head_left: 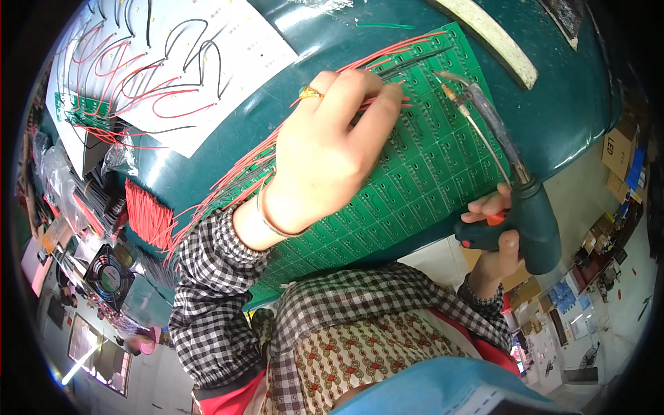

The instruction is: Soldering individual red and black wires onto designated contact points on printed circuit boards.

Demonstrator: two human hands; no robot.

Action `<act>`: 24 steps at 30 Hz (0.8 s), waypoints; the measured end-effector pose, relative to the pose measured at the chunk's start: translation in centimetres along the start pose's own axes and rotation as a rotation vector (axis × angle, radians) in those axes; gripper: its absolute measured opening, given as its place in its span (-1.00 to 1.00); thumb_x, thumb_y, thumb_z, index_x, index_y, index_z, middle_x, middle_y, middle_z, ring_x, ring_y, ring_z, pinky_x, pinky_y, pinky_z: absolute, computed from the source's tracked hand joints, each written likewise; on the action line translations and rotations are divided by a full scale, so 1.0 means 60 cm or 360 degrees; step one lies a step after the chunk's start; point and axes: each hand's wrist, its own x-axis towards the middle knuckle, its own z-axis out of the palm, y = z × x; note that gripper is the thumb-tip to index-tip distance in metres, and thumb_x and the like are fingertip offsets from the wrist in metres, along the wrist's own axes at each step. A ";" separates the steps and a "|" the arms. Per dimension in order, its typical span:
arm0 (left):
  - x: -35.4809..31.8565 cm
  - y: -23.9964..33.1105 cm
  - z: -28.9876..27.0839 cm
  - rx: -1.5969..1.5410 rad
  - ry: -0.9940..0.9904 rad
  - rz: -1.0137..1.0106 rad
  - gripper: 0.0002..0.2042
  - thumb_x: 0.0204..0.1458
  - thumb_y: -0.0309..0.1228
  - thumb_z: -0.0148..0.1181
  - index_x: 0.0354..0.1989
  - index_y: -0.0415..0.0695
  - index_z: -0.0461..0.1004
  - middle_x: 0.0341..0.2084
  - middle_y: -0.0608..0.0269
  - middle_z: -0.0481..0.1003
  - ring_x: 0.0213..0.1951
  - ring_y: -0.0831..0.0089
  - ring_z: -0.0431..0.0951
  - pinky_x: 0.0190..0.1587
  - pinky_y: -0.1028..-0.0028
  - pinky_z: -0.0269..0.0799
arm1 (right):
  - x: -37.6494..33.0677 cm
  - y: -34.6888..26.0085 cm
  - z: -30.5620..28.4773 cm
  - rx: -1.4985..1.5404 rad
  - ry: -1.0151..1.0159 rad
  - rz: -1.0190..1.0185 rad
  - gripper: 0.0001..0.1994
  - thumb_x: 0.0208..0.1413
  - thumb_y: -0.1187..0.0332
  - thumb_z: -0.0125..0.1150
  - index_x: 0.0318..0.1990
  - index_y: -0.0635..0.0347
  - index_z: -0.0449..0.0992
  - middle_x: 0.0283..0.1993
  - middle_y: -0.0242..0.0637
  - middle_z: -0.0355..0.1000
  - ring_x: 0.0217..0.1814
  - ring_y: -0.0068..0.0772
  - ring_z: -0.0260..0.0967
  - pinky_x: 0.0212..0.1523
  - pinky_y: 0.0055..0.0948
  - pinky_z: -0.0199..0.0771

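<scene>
A large panel of green circuit boards (387, 207) lies slanted on the dark green tabletop. My left hand (332, 142) reaches over its far part, finger and thumb pinched on red wire, whose ends poke out by the fingertips. Loose red wires (238, 169) run along the panel's left edge and under this hand, with black wires (422, 61) lying beyond the fingers. My right hand (494, 238) is wrapped round the handle of a soldering gun (541, 225) with an orange trigger. Its bent tip and thin feed tube (487, 138) point at the panel's far right part, near the black wire ends.
White sheets (242, 62) with red and black wires attached stand at the far left, beside a small green board (79, 109). Nearer are a bundle of red wires (149, 214) and a black fan (109, 277). A pale curved strip (494, 41) lies far right; cardboard boxes (618, 149) stand beyond the table.
</scene>
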 end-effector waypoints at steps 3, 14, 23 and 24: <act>-0.002 -0.002 -0.003 -0.0067 -0.0013 -0.0077 -0.78 -0.25 -0.56 0.21 -0.33 -0.21 0.51 -0.43 0.27 0.36 -0.45 0.38 0.38 -0.45 0.47 0.34 | -0.001 -0.004 0.000 0.0087 0.0106 0.0032 -0.26 0.06 -0.04 0.14 0.09 0.58 0.23 -0.25 -0.14 0.37 -0.22 -0.22 0.44 -0.36 -0.34 0.61; 0.015 0.012 -0.017 -0.0012 -0.0032 -0.0045 -0.69 -0.23 -0.57 0.18 -0.21 -0.30 0.51 -0.41 0.23 0.34 -0.41 0.37 0.36 -0.41 0.50 0.35 | 0.009 -0.002 -0.008 0.0095 0.0210 0.0005 -0.26 0.04 -0.05 0.17 0.10 0.55 0.24 -0.20 -0.12 0.38 -0.11 -0.10 0.45 -0.38 -0.33 0.63; 0.005 -0.004 0.004 0.0140 -0.0047 0.0008 -0.70 -0.24 -0.56 0.17 -0.23 -0.26 0.50 -0.41 0.26 0.36 -0.44 0.41 0.38 -0.44 0.52 0.35 | 0.017 0.005 -0.013 -0.0013 0.0012 -0.0017 -0.29 0.12 -0.04 0.03 0.11 0.57 0.22 -0.17 -0.07 0.39 -0.11 -0.12 0.45 -0.39 -0.36 0.63; 0.005 -0.005 0.004 0.0123 -0.0028 0.0015 -0.71 -0.24 -0.56 0.18 -0.24 -0.26 0.51 -0.41 0.26 0.36 -0.45 0.42 0.38 -0.44 0.53 0.35 | 0.015 0.004 -0.008 -0.0036 0.0018 -0.0010 -0.29 0.11 -0.05 0.04 0.11 0.57 0.23 -0.17 -0.07 0.39 -0.11 -0.12 0.45 -0.38 -0.35 0.63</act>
